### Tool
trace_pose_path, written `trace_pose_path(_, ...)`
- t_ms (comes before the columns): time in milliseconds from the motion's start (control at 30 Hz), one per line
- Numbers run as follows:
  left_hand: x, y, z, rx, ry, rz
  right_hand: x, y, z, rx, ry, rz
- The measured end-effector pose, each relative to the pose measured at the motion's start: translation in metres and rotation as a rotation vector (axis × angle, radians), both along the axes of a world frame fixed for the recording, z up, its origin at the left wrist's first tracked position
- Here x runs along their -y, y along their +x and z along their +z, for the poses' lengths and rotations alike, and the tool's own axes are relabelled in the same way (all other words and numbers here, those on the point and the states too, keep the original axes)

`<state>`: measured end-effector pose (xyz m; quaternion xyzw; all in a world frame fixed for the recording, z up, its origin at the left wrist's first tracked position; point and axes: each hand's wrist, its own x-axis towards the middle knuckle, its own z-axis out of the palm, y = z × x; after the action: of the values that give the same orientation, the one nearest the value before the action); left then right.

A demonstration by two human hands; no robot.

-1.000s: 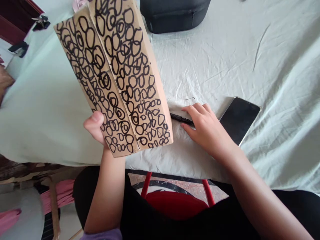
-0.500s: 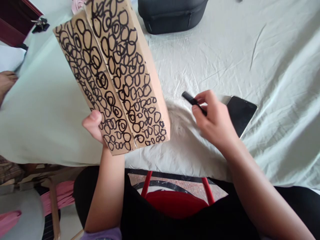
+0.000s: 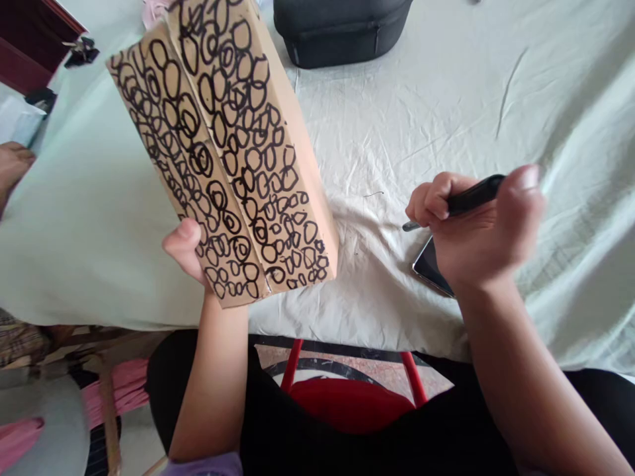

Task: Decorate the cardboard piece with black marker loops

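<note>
Cardboard box (image 3: pixel 233 152): brown, long, covered on its two visible flaps with black hand-drawn loops and circles. Held tilted above the near left part of the bench (image 3: pixel 421 112), upper end leaning away toward the far edge. A seam runs lengthwise between the two flaps.

Left hand (image 3: pixel 187 250): grips the box at its lower near corner, thumb lying on the drawn face, remaining fingers hidden behind the cardboard. Closed on the box; forearm rises from below the near edge.

Black marker (image 3: pixel 464 198): held in the right hand (image 3: pixel 476 231), lying roughly level, tip pointing left toward the box, rear end under the thumb. The tip is well apart from the cardboard.

Right hand: curled into a loose fist around the marker, raised above the bench near the near edge, right of the box. Slightly blurred.

Smartphone (image 3: pixel 430 268): dark screen, lying flat on the bench directly under the right hand, only its near left corner visible.

Bench cover: pale, creased cloth over the whole surface.

Black case (image 3: pixel 342 30): soft, rounded, at the far edge, just beyond the top of the box.

Red chair (image 3: pixel 347 390): frame and seat visible below the near edge, between the person's legs.
</note>
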<state>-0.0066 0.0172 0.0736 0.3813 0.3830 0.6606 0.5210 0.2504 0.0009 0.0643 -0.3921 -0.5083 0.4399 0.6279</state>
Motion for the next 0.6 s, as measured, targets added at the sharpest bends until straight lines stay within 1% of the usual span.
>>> trace_pose_path(67,-0.0006,-0.0017,-0.0028,0.051,0.041,-0.051,-0.0003,0.0010,-0.0031,0.010,-0.048,0.027)
trace_pose_path(133,-0.0006,-0.0027,-0.0050,0.070,0.036,-0.063,0.0001,0.0022,-0.0036,-0.024,-0.112,0.038)
trace_pose_path(267,0.0016,-0.0020,-0.0046,0.093,0.022,-0.078,0.0040,0.0006,0.0015,-0.134,-0.197,0.019)
trace_pose_path(333,0.0030,-0.0006,-0.0029,0.108,0.017,-0.075,0.0061,-0.0019,0.0037,-0.138,-0.210,0.009)
trace_pose_path(433,0.0047,0.0021,-0.0010,0.116,0.002,-0.097,0.0071,-0.0047,0.0042,-0.087,-0.190,-0.006)
trace_pose_path(533,0.0063,0.0041,-0.0016,0.108,0.015,-0.119,0.0052,-0.0038,0.0025,-0.064,-0.188,-0.001)
trace_pose_path(600,0.0078,0.0046,-0.0031,0.097,-0.003,-0.121,0.0034,-0.0014,0.0004,-0.050,-0.185,-0.007)
